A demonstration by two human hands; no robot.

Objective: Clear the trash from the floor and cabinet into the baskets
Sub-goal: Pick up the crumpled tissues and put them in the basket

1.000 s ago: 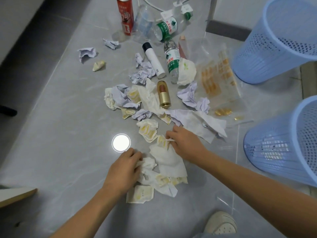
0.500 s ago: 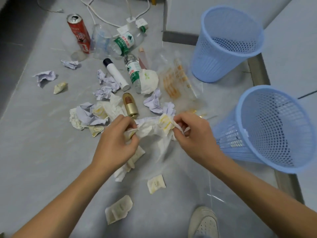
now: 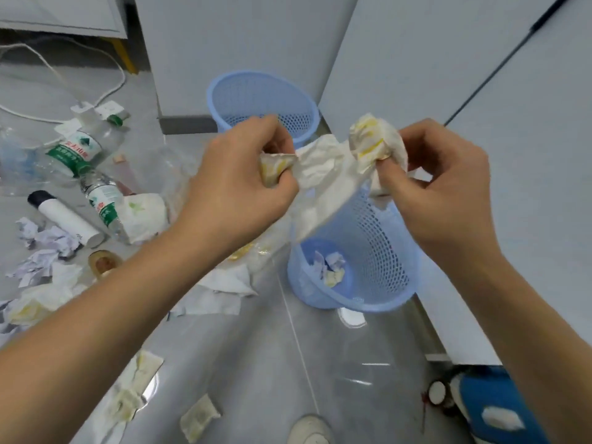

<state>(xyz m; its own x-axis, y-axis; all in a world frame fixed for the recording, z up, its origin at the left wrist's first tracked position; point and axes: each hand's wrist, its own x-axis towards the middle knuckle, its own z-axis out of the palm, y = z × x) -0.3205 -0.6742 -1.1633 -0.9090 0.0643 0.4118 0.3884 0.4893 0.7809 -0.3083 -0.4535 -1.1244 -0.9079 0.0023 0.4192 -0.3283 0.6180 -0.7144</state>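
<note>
My left hand and my right hand together grip a bundle of crumpled white and yellow paper wrappers, held in the air over the near blue basket. That basket has a few crumpled papers at its bottom. A second blue basket stands behind it, partly hidden by my left hand. More trash lies on the grey floor at the left: plastic bottles, a white tube, crumpled paper and wrappers.
White cabinet fronts rise behind and right of the baskets. White cables and a plug run along the far left floor. A shoe tip shows at the bottom edge and a blue object at the lower right.
Both hands lifted the wrapper bundle off the floor and carried it right, from the trash pile to above the near basket. The view swung right and up with them.
</note>
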